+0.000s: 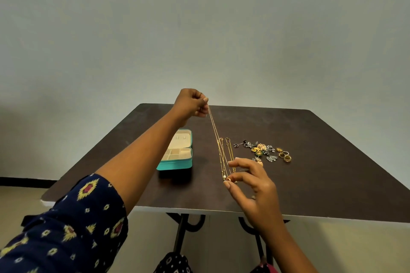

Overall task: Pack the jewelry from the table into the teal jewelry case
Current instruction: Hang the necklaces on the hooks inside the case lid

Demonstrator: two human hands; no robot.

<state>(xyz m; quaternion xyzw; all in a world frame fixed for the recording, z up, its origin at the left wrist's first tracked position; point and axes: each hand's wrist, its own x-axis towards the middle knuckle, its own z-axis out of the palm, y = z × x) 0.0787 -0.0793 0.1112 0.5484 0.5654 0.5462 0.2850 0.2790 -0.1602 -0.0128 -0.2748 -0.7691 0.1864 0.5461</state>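
Note:
My left hand (pixel 193 103) is raised above the table and pinches the top of a thin gold necklace (pixel 216 137), which hangs stretched down to my right hand (pixel 250 180). My right hand pinches its lower end, by a small pendant, between thumb and forefinger. The teal jewelry case (pixel 177 163) lies open on the table to the left, showing cream compartments. Two more gold chains (pixel 229 150) lie on the table behind the held necklace. A heap of earrings and brooches (pixel 258 149) and several gold rings (pixel 284 154) lie to the right.
The dark brown table (pixel 321 162) has a near edge just under my right wrist, and black metal legs show beneath it. A pale wall stands behind it.

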